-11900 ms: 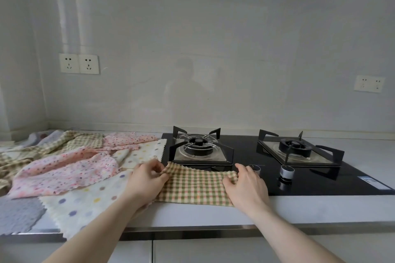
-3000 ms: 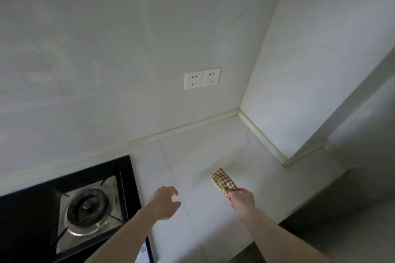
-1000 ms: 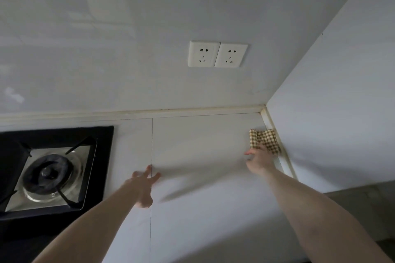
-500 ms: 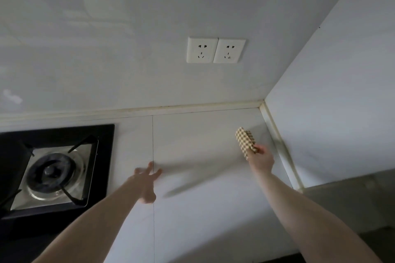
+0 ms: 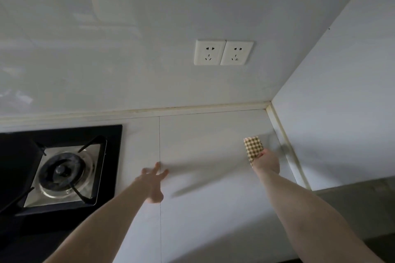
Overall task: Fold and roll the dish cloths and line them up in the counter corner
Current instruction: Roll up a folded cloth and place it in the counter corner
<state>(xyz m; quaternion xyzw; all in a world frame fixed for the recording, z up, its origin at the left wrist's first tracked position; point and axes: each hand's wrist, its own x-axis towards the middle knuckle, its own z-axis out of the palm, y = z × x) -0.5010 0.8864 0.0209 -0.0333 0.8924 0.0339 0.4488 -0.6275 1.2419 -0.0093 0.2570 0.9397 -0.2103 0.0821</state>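
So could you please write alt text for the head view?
A right hand holds a rolled checked dish cloth near a white counter corner; the left hand, fingers spread, hovers beside a gas hob.

From here the right hand (image 5: 266, 161) covers the near end of the checked rolled cloth (image 5: 253, 148), its fingers are out of sight behind it, the left hand (image 5: 152, 181) is smeared with blur, and the hob (image 5: 111, 156) runs off the left edge.
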